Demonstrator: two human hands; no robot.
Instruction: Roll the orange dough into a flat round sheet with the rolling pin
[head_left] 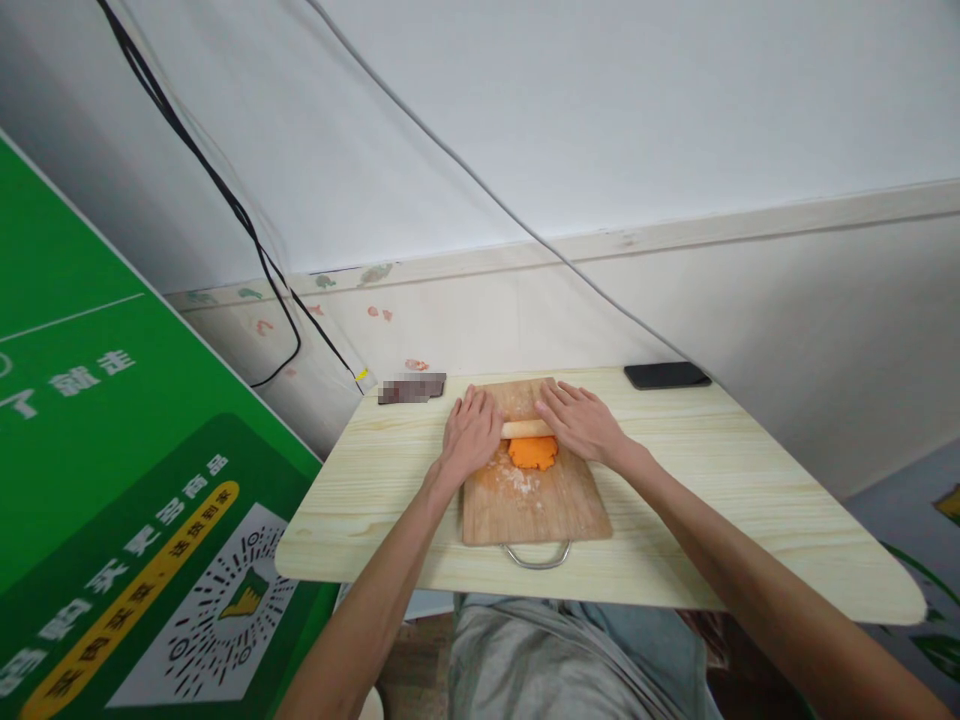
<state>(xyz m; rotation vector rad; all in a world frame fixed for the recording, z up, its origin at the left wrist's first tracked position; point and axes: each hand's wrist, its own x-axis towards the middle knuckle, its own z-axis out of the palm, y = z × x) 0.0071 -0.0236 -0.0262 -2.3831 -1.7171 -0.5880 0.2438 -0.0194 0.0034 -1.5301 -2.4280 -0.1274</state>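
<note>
A wooden cutting board (555, 517) is lying on a pale wood-grained table (697, 510), its metal handle (537, 564) projecting from the edge nearest the person. A flattened piece of orange dough (534, 455) is resting on the board, between the two hands and slightly nearer the person; its near edge is showing an uneven outline. A light rolling pin (525, 430) is lying crosswise along the dough's far edge. White powder (517, 481) is dusting the wood on the near side of the dough.

The left hand (474, 430) is resting over one end of the pin with fingers extended toward the wall (585, 310); the right hand (576, 420) is covering the other end, its fingers likewise stretched out and pointing inward. Neither is curling into a fist; from where I am standing, the palms' undersides are staying hidden.

Toward the table's far edge, a black phone (667, 375) is lying to the person's right and a dark, pixelated object (412, 388) to the left. A green printed panel (150, 480) is leaning into view at left.
</note>
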